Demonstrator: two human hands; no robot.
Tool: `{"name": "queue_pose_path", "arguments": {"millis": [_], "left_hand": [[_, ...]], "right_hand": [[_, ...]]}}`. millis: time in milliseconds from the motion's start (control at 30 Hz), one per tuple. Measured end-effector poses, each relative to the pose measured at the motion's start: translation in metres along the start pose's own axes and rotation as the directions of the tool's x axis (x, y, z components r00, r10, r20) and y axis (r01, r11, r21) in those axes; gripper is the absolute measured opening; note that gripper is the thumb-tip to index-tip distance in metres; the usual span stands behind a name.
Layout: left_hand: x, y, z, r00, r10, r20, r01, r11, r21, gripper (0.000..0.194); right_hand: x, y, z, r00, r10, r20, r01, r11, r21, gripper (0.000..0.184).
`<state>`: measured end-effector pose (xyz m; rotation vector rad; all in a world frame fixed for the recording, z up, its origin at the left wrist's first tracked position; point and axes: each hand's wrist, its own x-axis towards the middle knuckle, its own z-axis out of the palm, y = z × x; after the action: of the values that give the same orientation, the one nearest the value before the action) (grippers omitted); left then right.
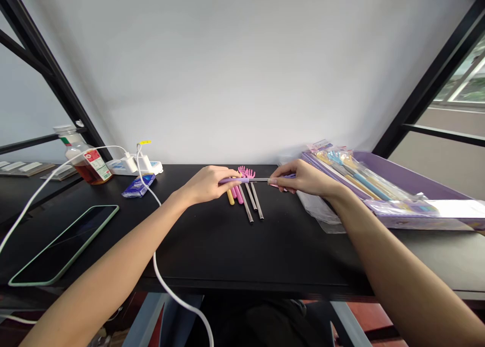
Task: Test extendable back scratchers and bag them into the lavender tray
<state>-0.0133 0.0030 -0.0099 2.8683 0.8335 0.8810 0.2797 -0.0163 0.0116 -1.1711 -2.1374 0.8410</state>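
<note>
My left hand (207, 184) grips the purple handle (232, 181) of a metal-shafted back scratcher, and my right hand (301, 179) holds its far end near a purple part (290, 176), partly hidden by my fingers. The shaft (259, 180) spans the gap between my hands. Just below it on the black desk (197, 256) lie a pink claw-shaped scratcher head (246, 172), a yellow handle (230, 197), a pink handle (238, 195) and two steel rods (250, 203), side by side.
A purple tray (394, 167) of packaged scratchers and a clear plastic bag (318, 210) sit at the right. At the left are a phone (62, 245), a blue packet (138, 186), a power strip (125, 166), a bottle (89, 160) and a white cable (155, 256).
</note>
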Motion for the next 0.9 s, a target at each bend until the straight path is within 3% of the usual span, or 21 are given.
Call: {"name": "queue_pose_path", "arguments": {"millis": [67,133,200,267,367,467,567,700,800,900], "left_hand": [[-0.002,0.0,-0.001,0.999,-0.046,0.029,0.045,0.999,0.03,0.031],[-0.002,0.003,0.001,0.994,-0.104,0.016,0.102,0.993,0.061,0.03],[0.0,0.01,0.006,0.988,-0.151,-0.026,0.152,0.984,0.088,0.029],[0.003,0.017,0.013,0.983,-0.172,-0.072,0.18,0.974,0.138,0.03],[0.006,0.025,0.022,0.981,-0.165,-0.103,0.186,0.949,0.255,0.035],[0.007,0.027,0.027,0.98,-0.168,-0.111,0.198,0.908,0.37,0.036],[0.006,0.026,0.03,0.98,-0.17,-0.1,0.197,0.877,0.438,0.034],[0.006,0.025,0.035,0.987,-0.14,-0.074,0.158,0.873,0.461,0.035],[0.011,0.028,0.034,0.988,-0.149,-0.038,0.152,0.909,0.389,0.032],[0.016,0.035,0.03,0.987,-0.161,-0.001,0.155,0.95,0.27,0.03]], "right_hand": [[0.001,0.002,0.001,0.991,0.004,-0.134,0.018,0.987,0.159,0.03],[0.004,0.001,0.005,0.956,0.061,-0.288,0.074,0.897,0.436,0.031],[0.009,-0.003,0.014,0.917,0.168,-0.362,0.154,0.687,0.71,0.031],[0.015,-0.011,0.026,0.913,0.253,-0.32,0.193,0.424,0.885,0.028],[0.024,-0.029,0.043,0.908,0.292,-0.301,0.285,0.097,0.954,0.022],[0.033,-0.043,0.049,0.849,0.362,-0.385,0.435,-0.065,0.898,0.029],[0.043,-0.049,0.051,0.792,0.453,-0.409,0.488,-0.065,0.871,0.043],[0.05,-0.052,0.056,0.707,0.542,-0.454,0.519,0.038,0.854,0.053],[0.049,-0.055,0.059,0.678,0.492,-0.546,0.543,0.166,0.823,0.056],[0.045,-0.056,0.058,0.674,0.362,-0.644,0.555,0.327,0.765,0.061]]}}
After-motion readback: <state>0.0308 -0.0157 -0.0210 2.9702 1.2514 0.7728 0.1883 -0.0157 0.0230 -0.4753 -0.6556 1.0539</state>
